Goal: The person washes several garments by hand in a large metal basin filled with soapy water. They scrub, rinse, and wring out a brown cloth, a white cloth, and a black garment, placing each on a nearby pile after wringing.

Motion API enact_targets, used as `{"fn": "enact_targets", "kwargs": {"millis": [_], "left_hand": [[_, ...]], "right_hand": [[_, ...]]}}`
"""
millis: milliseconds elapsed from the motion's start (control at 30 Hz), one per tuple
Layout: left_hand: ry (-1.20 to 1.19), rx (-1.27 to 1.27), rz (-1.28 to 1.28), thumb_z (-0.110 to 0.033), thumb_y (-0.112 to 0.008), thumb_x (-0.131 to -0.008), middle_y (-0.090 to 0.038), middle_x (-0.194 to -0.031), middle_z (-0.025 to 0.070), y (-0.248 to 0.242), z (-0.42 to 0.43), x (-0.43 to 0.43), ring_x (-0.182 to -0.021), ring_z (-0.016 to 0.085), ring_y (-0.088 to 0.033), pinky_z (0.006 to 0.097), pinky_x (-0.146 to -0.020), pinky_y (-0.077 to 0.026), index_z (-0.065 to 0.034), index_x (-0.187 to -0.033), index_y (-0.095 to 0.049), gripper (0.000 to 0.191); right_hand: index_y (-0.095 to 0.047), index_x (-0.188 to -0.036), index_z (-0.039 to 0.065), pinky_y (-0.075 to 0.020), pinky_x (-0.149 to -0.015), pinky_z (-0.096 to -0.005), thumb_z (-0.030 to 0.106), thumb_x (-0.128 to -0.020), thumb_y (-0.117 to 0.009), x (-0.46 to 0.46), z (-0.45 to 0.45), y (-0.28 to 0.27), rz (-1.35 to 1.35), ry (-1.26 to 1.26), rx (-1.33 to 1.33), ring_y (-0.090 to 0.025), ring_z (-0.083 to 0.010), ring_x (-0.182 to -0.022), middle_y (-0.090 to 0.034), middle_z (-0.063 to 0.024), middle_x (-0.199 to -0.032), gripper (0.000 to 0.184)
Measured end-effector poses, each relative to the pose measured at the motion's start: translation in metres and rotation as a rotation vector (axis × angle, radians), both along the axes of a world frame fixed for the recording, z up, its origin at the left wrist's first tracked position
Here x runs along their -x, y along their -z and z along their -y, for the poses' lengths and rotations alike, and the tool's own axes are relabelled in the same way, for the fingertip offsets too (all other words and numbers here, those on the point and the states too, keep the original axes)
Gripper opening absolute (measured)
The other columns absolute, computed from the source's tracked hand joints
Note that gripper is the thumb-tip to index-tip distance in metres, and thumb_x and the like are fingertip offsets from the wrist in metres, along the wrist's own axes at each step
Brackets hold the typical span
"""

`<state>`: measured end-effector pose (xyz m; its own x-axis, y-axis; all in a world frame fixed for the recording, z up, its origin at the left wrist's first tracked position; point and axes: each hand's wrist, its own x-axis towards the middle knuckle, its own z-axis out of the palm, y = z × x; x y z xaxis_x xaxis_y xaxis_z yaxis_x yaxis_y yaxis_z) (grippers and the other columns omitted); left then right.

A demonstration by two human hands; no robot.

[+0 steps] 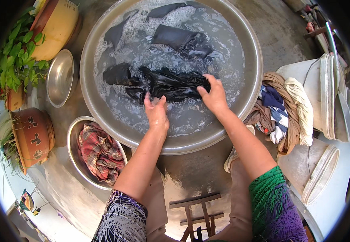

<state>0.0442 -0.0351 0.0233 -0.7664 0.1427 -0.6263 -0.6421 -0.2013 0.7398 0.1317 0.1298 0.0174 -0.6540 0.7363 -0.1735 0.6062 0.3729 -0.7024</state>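
A wide metal basin [255, 75] holds greyish, sudsy water. Across its middle lies a wet black garment [175, 83], bunched and stretched sideways at the water's surface. My right hand [214, 93] grips its right end between thumb and fingers. At the garment's lower left edge is my left hand [156, 110], thumb and fingers apart and the fingertips partly in the water; whether it holds any cloth cannot be told. Dark grey cloth [181, 39] floats farther up in the basin, and more dark cloth [117, 74] lies at the left.
Left of the basin stand a steel bowl holding red plaid cloth [102, 151], an upturned or tilted metal bowl [60, 78] and potted plants [34, 137]. At the right are twisted clothes [291, 112] and white buckets [305, 87]. A wooden stool or rack [197, 201] is below.
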Motion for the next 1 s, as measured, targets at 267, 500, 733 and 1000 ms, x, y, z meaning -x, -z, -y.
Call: {"fn": "enact_targets", "kwargs": {"millis": [267, 500, 733, 1000], "left_hand": [[0.156, -0.329, 0.471, -0.07, -0.052, -0.083, -0.052, -0.131, 0.0056, -0.012, -0.028, -0.023, -0.122, 0.023, -0.048, 0.043, -0.104, -0.037, -0.0102, -0.133, -0.044, 0.079], [0.179, -0.575, 0.325, -0.039, -0.045, -0.095, -0.061, -0.112, 0.0065, 0.028, 0.011, -0.001, -0.102, 0.023, -0.057, 0.0392, -0.09, -0.047, -0.0133, -0.115, -0.059, 0.036], [0.184, -0.235, 0.314, -0.025, -0.044, -0.094, -0.063, -0.094, 0.0089, 0.0, 0.004, -0.004, -0.083, 0.02, -0.061, 0.0374, -0.07, -0.051, -0.0033, -0.101, -0.062, 0.029], [0.526, 0.291, 0.098, -0.037, -0.065, -0.086, -0.067, -0.095, 0.0096, -0.028, -0.008, 0.012, -0.085, 0.02, -0.065, 0.0348, -0.08, -0.049, 0.002, -0.104, -0.062, 0.043]], "right_hand": [[-0.052, -0.106, 0.003, -0.0483, -0.074, -0.0487, 0.019, -0.081, -0.067, 0.026, 0.055, -0.032, -0.205, 0.095, 0.289, -0.062, -0.0464, -0.085, -0.065, -0.0261, -0.085, 0.033], [-0.052, -0.084, 0.008, -0.0457, -0.056, -0.0527, 0.033, -0.087, -0.062, 0.024, 0.097, -0.066, -0.342, -0.366, -0.066, -0.06, -0.0418, -0.064, -0.061, -0.0158, -0.071, 0.026], [-0.049, -0.088, 0.006, -0.0456, -0.064, -0.0566, 0.03, -0.09, -0.053, 0.028, 0.099, -0.057, -0.13, -0.096, 0.067, -0.059, -0.0471, -0.07, -0.063, -0.0225, -0.079, 0.025], [-0.055, -0.076, 0.003, -0.0431, -0.056, -0.0393, 0.026, -0.083, -0.068, 0.031, -0.005, -0.007, -0.214, 0.272, 0.191, -0.054, -0.0274, -0.058, -0.057, -0.0113, -0.062, 0.027]]}}
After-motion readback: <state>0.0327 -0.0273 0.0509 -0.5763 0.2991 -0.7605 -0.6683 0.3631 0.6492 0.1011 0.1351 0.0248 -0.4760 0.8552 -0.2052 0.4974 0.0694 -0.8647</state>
